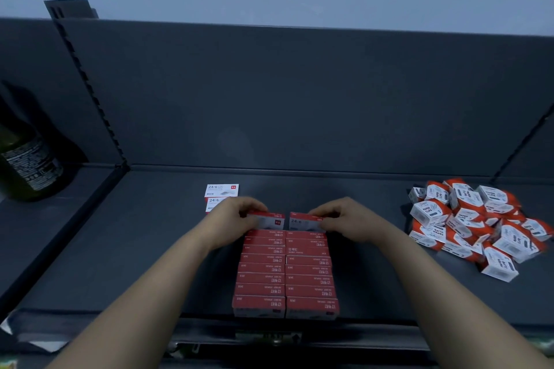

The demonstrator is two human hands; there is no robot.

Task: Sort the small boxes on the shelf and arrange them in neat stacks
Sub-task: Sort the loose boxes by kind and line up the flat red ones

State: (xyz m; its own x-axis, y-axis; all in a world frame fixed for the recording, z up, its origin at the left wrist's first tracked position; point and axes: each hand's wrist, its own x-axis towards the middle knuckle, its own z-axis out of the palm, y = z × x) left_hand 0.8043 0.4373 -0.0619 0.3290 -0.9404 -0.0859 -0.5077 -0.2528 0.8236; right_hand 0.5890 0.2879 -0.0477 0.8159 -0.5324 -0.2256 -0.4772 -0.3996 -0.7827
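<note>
Two hands hold boxes at the far end of red rows on a dark shelf (120, 249).
The shelf carries two rows of red boxes (284, 272) side by side at its front middle, a loose pile of white-and-orange boxes (476, 219) to the right, and a dark bottle (27, 159) in the left bay. Each grip is curled round one box: the left hand (233, 216) holds the left box (269, 220), the right hand (344, 219) the right box (302, 222). Two white boxes (221, 190) sit together just behind the left hand.
</note>
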